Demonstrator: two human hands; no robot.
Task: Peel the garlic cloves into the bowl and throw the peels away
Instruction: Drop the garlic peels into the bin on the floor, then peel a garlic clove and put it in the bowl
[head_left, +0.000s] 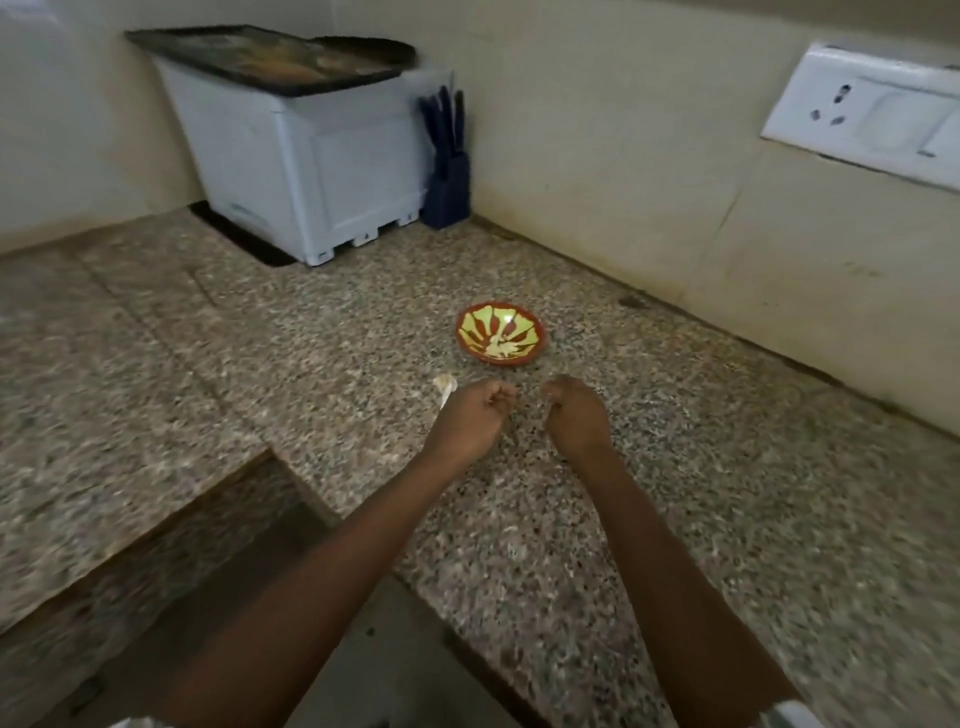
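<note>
A small red bowl (501, 334) with a yellow-green pattern sits on the speckled granite counter (675, 493), with pale pieces inside that look like garlic. Just in front of it my left hand (470, 418) and my right hand (574, 415) hover side by side, a small gap between them. Both have their fingers curled in; the blur hides whether either pinches a clove. A pale garlic piece or peel (445, 387) lies on the counter beside my left hand's knuckles.
A white plastic box (306, 161) with a dark tray on top stands in the back corner, a dark blue knife block (445, 171) beside it. A wall socket (872, 114) is at the right. The counter drops off at a step at the lower left.
</note>
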